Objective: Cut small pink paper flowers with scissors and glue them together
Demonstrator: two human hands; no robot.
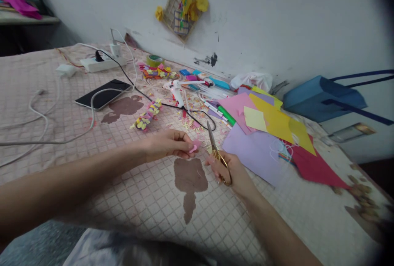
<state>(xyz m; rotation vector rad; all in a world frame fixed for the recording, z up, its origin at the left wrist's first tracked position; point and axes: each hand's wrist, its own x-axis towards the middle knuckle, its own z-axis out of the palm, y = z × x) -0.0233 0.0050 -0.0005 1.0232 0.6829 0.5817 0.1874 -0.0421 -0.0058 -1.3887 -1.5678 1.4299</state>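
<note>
While pinching, holding what?

— L hand (pixel 168 145): fingertips (pixel 184 145) narrow, pinched on pink paper scrap (pixel 194 147). R hand (pixel 229 171): fingers (pixel 217 163) curled tight round gold scissors (pixel 219 155), blades pointing up, tips just R of scrap.

Anything holding stuff?

— Well past R fingers, blue tote bag (pixel 323 97) w/ dark straps, against wall; contents not visible. Straight ahead of fingers, crumpled white plastic bag (pixel 252 80), contents hard to make out. High above fingers, lattice frame (pixel 181 11) on wall, w/ sticks + yellow paper flowers tucked in.

Right around fingers?

— Just R of R fingers, lilac paper sheet (pixel 249 155), partly under yellow + pink sheets. Ahead of L fingers, paper-flower strip (pixel 146 114), hot glue gun (pixel 176 91), black cable (pixel 187 108) over paper snips. Further L, phone (pixel 103 94), power strip (pixel 103 64). All on checked cloth (pixel 132 212), brown stain (pixel 191 180) just below fingers.

Hidden or cut off?

— Forearms run off frame. Scissor pivot partly behind R fingers, so can't tell blades open or shut. Brown clumps (pixel 360 194) far R of fingers blurred, can't identify.
</note>
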